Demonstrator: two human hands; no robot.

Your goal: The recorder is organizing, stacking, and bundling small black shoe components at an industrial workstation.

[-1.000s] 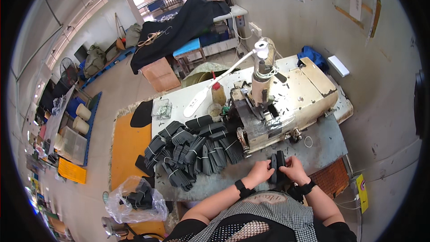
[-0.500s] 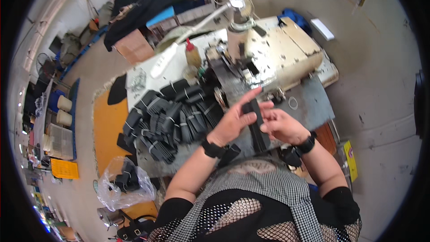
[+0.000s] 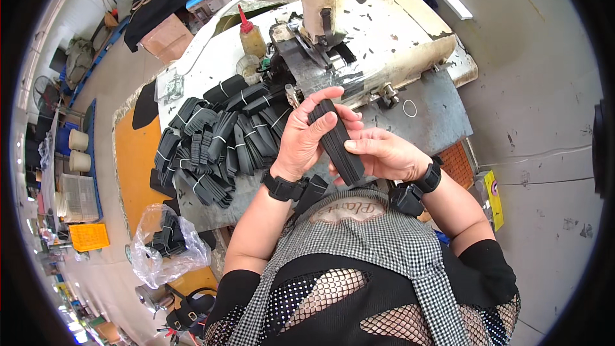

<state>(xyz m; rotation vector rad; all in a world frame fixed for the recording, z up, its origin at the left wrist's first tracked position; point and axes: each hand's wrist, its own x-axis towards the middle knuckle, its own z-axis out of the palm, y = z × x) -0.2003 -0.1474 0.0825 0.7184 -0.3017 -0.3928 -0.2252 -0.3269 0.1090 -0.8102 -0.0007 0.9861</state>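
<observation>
item: stack of black strips (image 3: 337, 141), long and narrow, held upright and slightly tilted between both hands in front of the chest, above the near edge of the table.

left hand (image 3: 306, 138): i see it wrapped round the upper part of the stack, fingers curled over the top end, thumb behind; closed on it, i judge to keep the pieces square.

right hand (image 3: 383, 154): closed on the lower half, thumb pressed along the face of the stack, fingers underneath; it looks like the supporting grip. both wrists carry black bands.

beside: pile of black bundles (image 3: 218, 138), many, each tied with a pale band, heaped on the left half of the table, near the left forearm, probably kept within reach.

surface: grey work table (image 3: 429, 112), worn, with a loose rubber band (image 3: 409, 109) on the bare part. behind the hands, an off-white sewing machine (image 3: 359, 45), a thread cone on top, a small oil bottle (image 3: 251, 37) with red nozzle to its left.

room: concrete floor, clear plastic bag (image 3: 165, 243) of more black pieces at lower left, an orange mat, crates and dark cloth further off.
</observation>
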